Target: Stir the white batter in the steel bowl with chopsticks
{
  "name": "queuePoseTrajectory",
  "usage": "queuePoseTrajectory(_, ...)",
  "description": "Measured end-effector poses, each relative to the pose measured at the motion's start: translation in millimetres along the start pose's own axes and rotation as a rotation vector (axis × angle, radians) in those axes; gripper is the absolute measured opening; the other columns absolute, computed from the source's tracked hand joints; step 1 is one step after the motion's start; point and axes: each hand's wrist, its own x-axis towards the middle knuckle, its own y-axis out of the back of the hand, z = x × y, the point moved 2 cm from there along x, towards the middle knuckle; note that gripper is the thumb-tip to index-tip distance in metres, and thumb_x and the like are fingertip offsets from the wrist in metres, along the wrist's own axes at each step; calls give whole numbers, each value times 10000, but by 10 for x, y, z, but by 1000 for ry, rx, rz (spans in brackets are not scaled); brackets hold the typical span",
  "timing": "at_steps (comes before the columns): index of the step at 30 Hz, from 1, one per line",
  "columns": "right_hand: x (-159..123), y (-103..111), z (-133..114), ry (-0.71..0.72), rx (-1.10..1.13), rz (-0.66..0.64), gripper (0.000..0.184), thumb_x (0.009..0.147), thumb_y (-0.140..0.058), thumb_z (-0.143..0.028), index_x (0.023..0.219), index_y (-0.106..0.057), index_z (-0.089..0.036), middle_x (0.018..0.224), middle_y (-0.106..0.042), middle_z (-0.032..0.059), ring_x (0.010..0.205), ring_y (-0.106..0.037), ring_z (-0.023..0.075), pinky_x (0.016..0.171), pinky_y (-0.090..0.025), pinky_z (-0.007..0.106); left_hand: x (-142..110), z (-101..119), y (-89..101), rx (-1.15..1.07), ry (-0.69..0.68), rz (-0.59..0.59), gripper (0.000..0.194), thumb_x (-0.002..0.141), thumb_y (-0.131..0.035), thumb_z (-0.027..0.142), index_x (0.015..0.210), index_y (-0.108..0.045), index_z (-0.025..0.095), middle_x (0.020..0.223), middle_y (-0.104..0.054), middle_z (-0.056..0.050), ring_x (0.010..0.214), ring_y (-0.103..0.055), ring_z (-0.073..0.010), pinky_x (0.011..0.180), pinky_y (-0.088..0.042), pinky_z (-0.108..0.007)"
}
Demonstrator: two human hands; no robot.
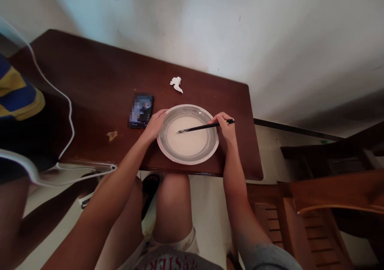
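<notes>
A round metal bowl [188, 161] stands near the front edge of the table, holding a milky white liquid [186, 144]. With its fingers at the bowl's left rim, my left hand [156, 124] grips the edge. My right hand [224, 127] is closed around black chopsticks [199, 127] at the bowl's right side. Their tips reach into the white liquid near the middle and carry some white stuff. Whether there are one or two sticks is hard to tell, as they lie close together.
A phone [141, 111] with a lit screen lies left of the bowl on the dark red table [90, 90]. Behind the bowl is a crumpled tissue [177, 84]. A white cable [70, 114] crosses the left side, where another person [18, 90] sits. Wooden chairs [339, 190] stand at right.
</notes>
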Motion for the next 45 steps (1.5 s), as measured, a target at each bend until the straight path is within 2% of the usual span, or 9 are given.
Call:
queuePoseTrajectory(4,26,71,20,-1,50,145,400,856,-592,-555,617,-622,-235,500,-643,-23,473,-627,148,553,-516,302,-3,7,-1,-1,-12,0,435,830,-510,389,1099,-724,123,1134,-735,-99,1091,-617,-251,1000,-461,-345)
queuePoseTrajectory(10,-14,-11,-3,-33,15,-43,369,867,-598,-527,662,-656,-226,583,-690,-15,565,-678,151,644,-547,311,2,-8,2,5,-15,-1,421,834,-509,402,1080,-726,138,1115,-737,-89,1096,-616,-254,1006,-461,-347)
queuePoseTrajectory(16,19,69,16,-2,24,138,417,869,-572,-563,618,-615,-233,503,-629,-23,487,-633,147,558,-515,300,2,-5,1,-2,-15,-4,416,834,-502,380,1086,-713,124,1179,-721,-109,1121,-620,-254,1019,-451,-340)
queuePoseTrajectory(22,-8,-2,-10,-16,12,-27,368,863,-609,-530,662,-664,-227,585,-686,-16,577,-681,157,649,-548,318,26,-38,3,-26,-20,-12,424,829,-508,367,1105,-711,118,1196,-715,-112,1130,-616,-248,1032,-439,-342)
queuePoseTrajectory(27,19,76,25,-2,43,134,406,856,-593,-573,631,-629,-237,514,-649,-23,487,-642,156,567,-527,312,30,-57,5,-35,-13,-6,442,828,-516,380,1126,-713,121,1213,-713,-107,1125,-613,-249,1036,-437,-352)
queuePoseTrajectory(30,19,70,47,-20,73,69,442,841,-593,-608,605,-616,-236,468,-609,-30,432,-610,147,505,-491,292,35,-65,4,-29,-15,-6,429,830,-519,382,1119,-721,138,1211,-715,-97,1133,-609,-249,1035,-438,-345)
queuePoseTrajectory(33,-4,11,14,-41,30,-28,407,849,-604,-579,638,-643,-233,540,-664,-20,517,-661,151,595,-535,304,30,-62,1,-40,-9,-8,427,832,-519,385,1117,-722,140,1197,-719,-96,1128,-611,-250,1027,-443,-347)
queuePoseTrajectory(40,-5,50,-38,-2,30,114,389,880,-575,-525,625,-625,-236,495,-627,-32,484,-632,143,586,-526,300,14,-29,3,-21,-18,-3,425,831,-510,372,1107,-721,128,1201,-718,-107,1118,-617,-250,1021,-446,-349)
queuePoseTrajectory(45,-21,-5,-12,-42,40,-49,374,863,-601,-533,652,-657,-230,550,-669,-24,528,-656,148,618,-538,309,14,-17,3,-14,-13,-2,403,826,-508,358,1084,-727,139,1161,-730,-96,1108,-620,-247,1013,-451,-344)
